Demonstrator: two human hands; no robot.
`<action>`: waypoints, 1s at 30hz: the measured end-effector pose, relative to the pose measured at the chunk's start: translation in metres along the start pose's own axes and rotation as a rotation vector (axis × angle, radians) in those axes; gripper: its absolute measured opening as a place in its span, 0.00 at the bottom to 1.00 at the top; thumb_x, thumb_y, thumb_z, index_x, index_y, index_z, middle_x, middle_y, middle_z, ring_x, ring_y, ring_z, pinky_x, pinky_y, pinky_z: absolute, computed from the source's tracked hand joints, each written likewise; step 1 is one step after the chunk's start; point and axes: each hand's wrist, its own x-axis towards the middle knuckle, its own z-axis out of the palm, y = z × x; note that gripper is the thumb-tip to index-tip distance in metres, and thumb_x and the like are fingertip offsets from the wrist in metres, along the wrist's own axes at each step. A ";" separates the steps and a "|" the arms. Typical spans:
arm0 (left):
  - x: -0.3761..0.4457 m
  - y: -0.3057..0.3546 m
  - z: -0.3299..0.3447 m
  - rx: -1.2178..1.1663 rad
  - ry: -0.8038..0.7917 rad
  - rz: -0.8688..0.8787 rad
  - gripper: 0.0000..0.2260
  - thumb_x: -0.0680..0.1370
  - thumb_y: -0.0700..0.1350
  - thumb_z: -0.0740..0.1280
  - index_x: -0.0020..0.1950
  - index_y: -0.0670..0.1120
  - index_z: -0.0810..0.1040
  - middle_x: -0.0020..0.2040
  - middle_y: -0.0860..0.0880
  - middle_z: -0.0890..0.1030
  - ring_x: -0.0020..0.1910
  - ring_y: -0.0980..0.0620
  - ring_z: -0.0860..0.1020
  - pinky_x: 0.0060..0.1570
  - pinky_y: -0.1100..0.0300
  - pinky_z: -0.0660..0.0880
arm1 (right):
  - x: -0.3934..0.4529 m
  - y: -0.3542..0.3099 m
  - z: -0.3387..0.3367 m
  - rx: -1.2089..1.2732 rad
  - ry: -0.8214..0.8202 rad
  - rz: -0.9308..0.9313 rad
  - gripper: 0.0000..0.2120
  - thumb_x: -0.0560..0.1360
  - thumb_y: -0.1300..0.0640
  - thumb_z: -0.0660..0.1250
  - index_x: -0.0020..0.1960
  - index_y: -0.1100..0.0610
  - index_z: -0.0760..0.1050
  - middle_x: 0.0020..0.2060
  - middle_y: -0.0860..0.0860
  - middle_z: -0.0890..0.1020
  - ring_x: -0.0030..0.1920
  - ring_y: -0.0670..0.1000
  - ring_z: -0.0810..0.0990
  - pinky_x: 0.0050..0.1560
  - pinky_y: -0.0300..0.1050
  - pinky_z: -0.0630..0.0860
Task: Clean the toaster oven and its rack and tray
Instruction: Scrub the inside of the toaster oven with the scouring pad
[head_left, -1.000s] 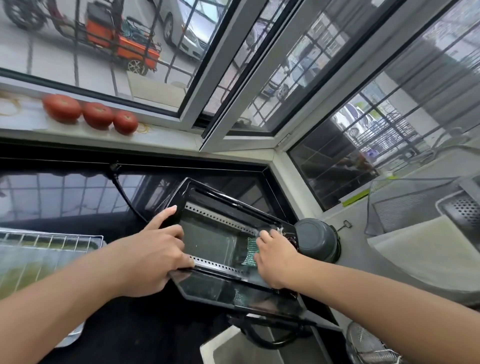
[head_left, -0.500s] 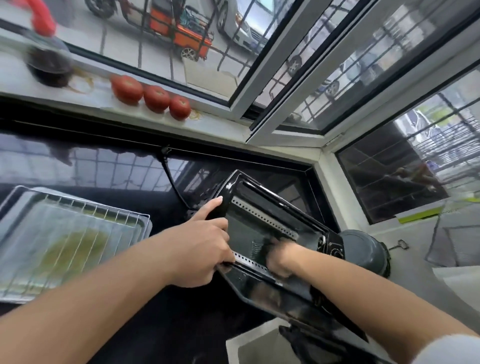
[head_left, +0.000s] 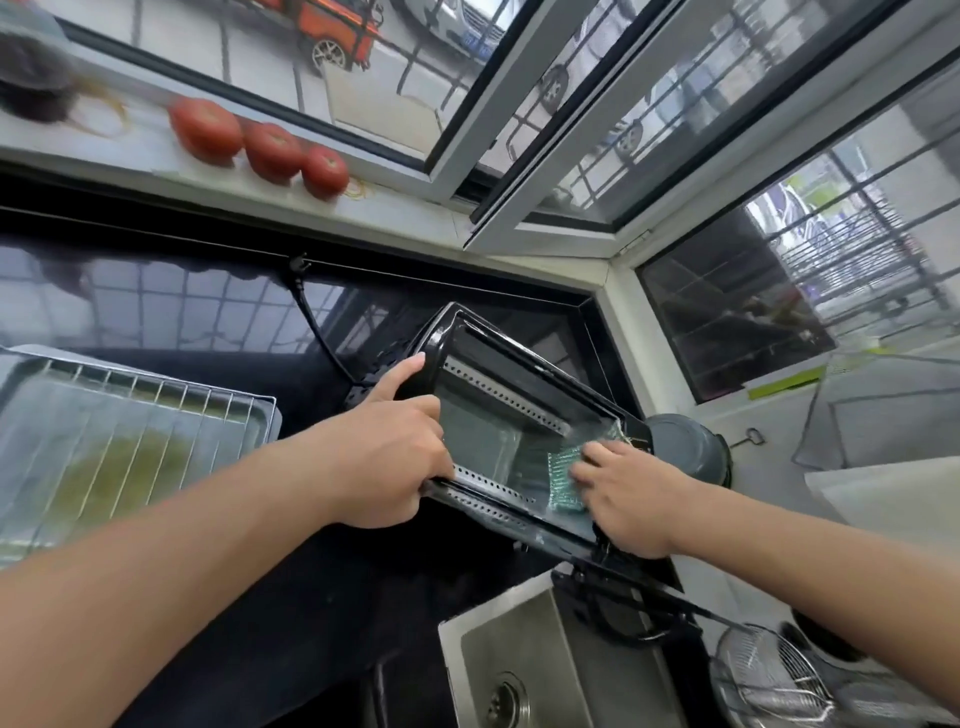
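Note:
A black toaster oven (head_left: 524, 358) stands tilted on the dark counter with its door open downward. My left hand (head_left: 395, 452) grips the left edge of its front frame, thumb on the outer corner. My right hand (head_left: 623, 499) presses a green scrubbing pad (head_left: 563, 475) with straight fingers against the right inner wall of the cavity. The wire rack (head_left: 156, 400) lies on the metal tray (head_left: 270, 421) at the far left of the counter.
A steel sink (head_left: 519, 660) sits below the oven door. A grey pot (head_left: 685, 447) stands right of the oven, a wire strainer (head_left: 769, 675) at bottom right. Three tomatoes (head_left: 260, 145) line the window sill. The oven's cord (head_left: 311, 317) runs up the back wall.
My right hand with the pad has slid from the middle of the cavity to its right wall. My left hand keeps its grip. The camera has tilted left and up.

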 end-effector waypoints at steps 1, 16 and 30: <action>0.000 0.000 0.001 -0.010 0.006 0.005 0.10 0.76 0.43 0.60 0.38 0.57 0.70 0.32 0.57 0.69 0.48 0.59 0.63 0.78 0.38 0.33 | 0.002 -0.001 0.002 0.026 -0.010 -0.029 0.19 0.79 0.55 0.52 0.61 0.59 0.77 0.59 0.55 0.76 0.59 0.59 0.69 0.65 0.55 0.68; -0.002 -0.001 0.000 -0.039 0.048 0.003 0.13 0.75 0.43 0.60 0.46 0.57 0.83 0.32 0.58 0.70 0.47 0.59 0.64 0.78 0.41 0.31 | 0.026 0.021 0.000 0.008 -0.216 -0.146 0.17 0.77 0.56 0.56 0.61 0.53 0.79 0.61 0.48 0.77 0.61 0.55 0.70 0.68 0.54 0.66; 0.000 -0.001 0.002 0.006 0.080 0.003 0.16 0.69 0.44 0.58 0.44 0.58 0.84 0.30 0.60 0.66 0.44 0.60 0.62 0.78 0.43 0.30 | 0.034 0.027 0.003 0.278 -0.279 -0.178 0.23 0.74 0.66 0.58 0.63 0.48 0.79 0.60 0.50 0.80 0.63 0.52 0.69 0.67 0.53 0.67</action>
